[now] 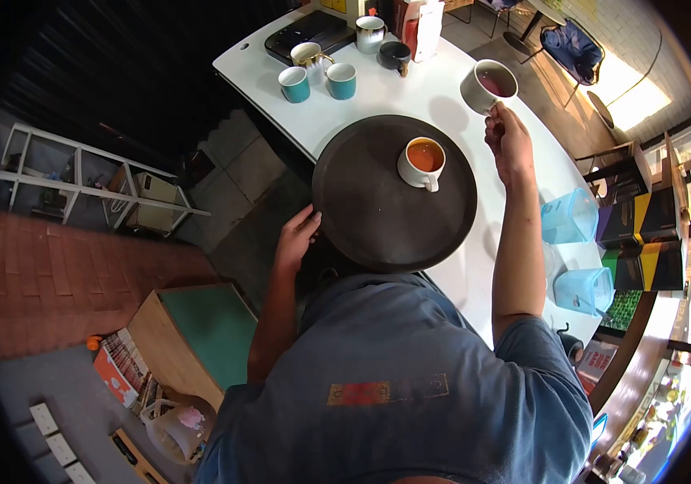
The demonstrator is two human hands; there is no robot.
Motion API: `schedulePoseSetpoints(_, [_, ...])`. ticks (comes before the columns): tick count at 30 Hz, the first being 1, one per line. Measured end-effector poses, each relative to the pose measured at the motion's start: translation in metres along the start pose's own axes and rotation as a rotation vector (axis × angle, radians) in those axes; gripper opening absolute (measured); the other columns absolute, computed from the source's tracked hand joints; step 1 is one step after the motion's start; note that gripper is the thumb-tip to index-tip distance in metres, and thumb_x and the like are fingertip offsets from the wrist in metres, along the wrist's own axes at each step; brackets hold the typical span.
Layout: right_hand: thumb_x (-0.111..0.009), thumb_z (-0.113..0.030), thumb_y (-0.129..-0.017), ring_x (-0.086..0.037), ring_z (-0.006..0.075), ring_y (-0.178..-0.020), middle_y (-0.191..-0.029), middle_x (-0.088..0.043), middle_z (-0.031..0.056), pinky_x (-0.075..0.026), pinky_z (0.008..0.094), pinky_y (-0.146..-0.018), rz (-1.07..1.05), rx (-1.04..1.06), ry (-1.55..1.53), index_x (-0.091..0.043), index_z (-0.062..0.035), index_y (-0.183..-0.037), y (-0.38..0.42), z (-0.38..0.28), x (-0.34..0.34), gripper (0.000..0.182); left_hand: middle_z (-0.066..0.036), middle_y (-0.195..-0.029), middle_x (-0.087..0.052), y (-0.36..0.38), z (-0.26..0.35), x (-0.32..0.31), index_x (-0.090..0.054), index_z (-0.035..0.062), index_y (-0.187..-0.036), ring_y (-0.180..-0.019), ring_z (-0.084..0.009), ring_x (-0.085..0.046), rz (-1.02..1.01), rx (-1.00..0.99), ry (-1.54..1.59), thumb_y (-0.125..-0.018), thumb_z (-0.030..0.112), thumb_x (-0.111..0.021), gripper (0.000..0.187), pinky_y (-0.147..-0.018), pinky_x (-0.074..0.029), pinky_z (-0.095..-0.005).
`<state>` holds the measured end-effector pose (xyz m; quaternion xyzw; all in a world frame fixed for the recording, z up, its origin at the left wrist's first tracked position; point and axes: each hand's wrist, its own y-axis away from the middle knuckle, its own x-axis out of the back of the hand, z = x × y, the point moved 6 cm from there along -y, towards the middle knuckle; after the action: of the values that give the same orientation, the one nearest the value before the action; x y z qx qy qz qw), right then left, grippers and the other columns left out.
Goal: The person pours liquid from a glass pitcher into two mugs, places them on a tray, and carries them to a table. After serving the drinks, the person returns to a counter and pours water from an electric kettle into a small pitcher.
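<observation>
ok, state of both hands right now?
Left hand: at the edge of the round tray; can't tell if gripping.
Right hand: closed, holding the grey mug.

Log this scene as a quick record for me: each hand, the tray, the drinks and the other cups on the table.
left hand: at the rim of the round tray; exact grip unclear
right hand: holding the grey mug by its handle
tray: dark, carrying one white cup
drinks: orange-brown liquid in the white cup; dark reddish liquid in the grey mug
other cups: two teal cups, two patterned mugs and a black cup
surface: white table
</observation>
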<state>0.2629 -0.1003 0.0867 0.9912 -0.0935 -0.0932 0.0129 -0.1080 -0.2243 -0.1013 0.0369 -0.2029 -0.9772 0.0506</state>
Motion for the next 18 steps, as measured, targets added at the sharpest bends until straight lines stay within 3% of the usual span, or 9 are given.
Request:
schedulePoseSetpoints(5, [-0.046,-0.025,-0.096,-0.038,0.0057,-0.058,-0.071,-0.046,-0.0021,-0.034,0.0202,-0.055,-0.090,-0.060,-0.110,-0.053,-0.0073,-0.082,0.043,-0.009,-0.018,0.023,0.003,-0.085,-0.060,-0.011,0.010,-0.010,-0.052,0.0041,-0.128,-0.072,-0.0057,-0.050,-0.034,-0.011,-0.034,-0.087,0.026,-0.065,0.048,-0.064,-0.039,-0.0212])
schedulePoseSetpoints(14, [-0.047,-0.023,-0.095,-0.037,0.0078,-0.060,-0.071,-0.045,-0.0010,-0.031,0.0225,-0.054,-0.311,-0.258,-0.266,-0.052,-0.0061,-0.081,0.095,0.064,-0.065,0.022,0.004,-0.084,-0.060,-0.028,0.014,-0.019,-0.053,0.0078,-0.128,-0.072,-0.0053,-0.051,-0.157,0.020,-0.031,-0.087,0.027,-0.064,0.046,-0.063,-0.040,-0.0208])
schedulePoseSetpoints(18, [-0.043,-0.023,-0.097,-0.035,0.0086,-0.061,-0.068,-0.042,-0.0010,-0.030,0.0231,-0.056,-0.314,-0.347,-0.183,-0.049,-0.0073,-0.081,0.113,0.094,-0.078,0.023,0.004,-0.085,-0.060,-0.031,0.004,-0.017,-0.051,0.0089,-0.131,-0.072,-0.0052,-0.052,-0.195,0.065,0.000,-0.088,0.029,-0.063,0.049,-0.063,-0.039,-0.0204])
